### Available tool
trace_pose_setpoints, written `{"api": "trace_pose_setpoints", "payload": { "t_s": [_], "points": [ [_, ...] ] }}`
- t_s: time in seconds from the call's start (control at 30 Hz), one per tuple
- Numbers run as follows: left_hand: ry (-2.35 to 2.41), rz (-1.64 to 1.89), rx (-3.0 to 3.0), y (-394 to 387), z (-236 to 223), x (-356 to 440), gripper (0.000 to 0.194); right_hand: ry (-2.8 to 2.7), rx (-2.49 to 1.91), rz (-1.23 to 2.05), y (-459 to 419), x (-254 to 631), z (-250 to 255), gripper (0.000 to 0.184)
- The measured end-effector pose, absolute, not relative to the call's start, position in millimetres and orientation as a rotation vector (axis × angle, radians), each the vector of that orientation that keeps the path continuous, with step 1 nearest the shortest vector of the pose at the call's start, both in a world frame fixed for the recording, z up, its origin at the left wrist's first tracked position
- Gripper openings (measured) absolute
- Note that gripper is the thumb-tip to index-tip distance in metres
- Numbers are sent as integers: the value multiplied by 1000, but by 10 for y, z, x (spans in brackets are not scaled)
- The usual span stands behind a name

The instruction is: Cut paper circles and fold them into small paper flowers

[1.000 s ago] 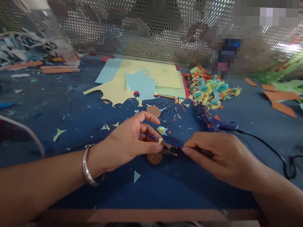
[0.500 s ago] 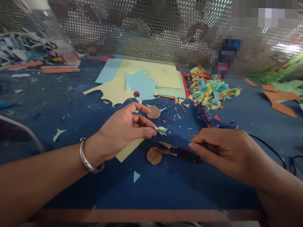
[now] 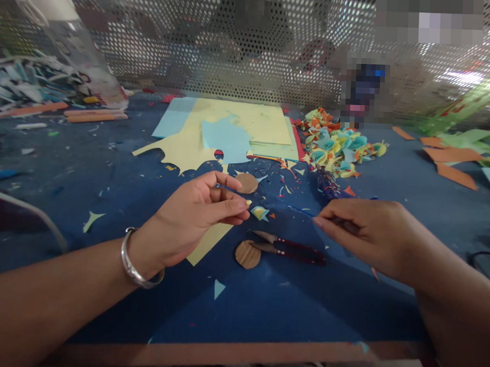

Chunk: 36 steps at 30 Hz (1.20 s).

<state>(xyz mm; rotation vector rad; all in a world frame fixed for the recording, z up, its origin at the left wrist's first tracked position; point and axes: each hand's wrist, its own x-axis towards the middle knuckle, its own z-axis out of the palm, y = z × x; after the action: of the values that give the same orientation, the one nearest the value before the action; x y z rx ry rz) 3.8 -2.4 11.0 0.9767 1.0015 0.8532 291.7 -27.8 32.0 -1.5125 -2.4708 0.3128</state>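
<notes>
My left hand (image 3: 214,204) is pinched, with a bit of yellow paper (image 3: 248,203) showing at the thumb tip. From my right hand (image 3: 359,235), closed at the fingertips, a thin blue strand (image 3: 292,206) runs leftward to behind the left fingers; whether it is thread or wire I cannot tell. Just right of the left fingertips is a small yellow-and-blue folded paper flower (image 3: 260,213). Below the hands lie thread snips (image 3: 294,249), their tips touching a round brown cardboard disc (image 3: 248,254). Another brown disc (image 3: 247,183) sits behind the left fingers.
Yellow and blue paper sheets (image 3: 239,116) lie at the back, beside a pile of folded paper flowers (image 3: 338,144). A dark glue gun (image 3: 329,186) is partly hidden behind my right hand. A clear bottle (image 3: 86,65) stands back left, before a perforated metal screen (image 3: 173,42).
The small paper flower has come away from the left fingertips and the blue strand. The strand now passes higher, behind the left fingers. My right hand has shifted slightly up and right.
</notes>
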Motion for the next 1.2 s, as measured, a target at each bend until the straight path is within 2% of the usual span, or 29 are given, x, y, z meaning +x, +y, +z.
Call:
{"api": "trace_pose_setpoints", "payload": {
  "t_s": [0.3, 0.47, 0.63, 0.83, 1.2],
  "points": [
    [994, 757, 857, -108, 182, 103, 21, -2567, -1561, 9, -242, 2808, 238, 27],
    [957, 758, 861, -140, 164, 125, 20, -2405, -1298, 232, -344, 2597, 270, 15],
    [914, 735, 908, -189, 139, 139, 19, -2293, -1130, 527, -406, 2393, 246, 11],
    [864, 767, 967, -218, 92, 152, 27, -2226, -1092, 553, -416, 2317, 213, 8],
    [830, 707, 1053, -275, 107, 155, 31, -2234, -1049, 554, -428, 2324, 219, 9]
  ]
}}
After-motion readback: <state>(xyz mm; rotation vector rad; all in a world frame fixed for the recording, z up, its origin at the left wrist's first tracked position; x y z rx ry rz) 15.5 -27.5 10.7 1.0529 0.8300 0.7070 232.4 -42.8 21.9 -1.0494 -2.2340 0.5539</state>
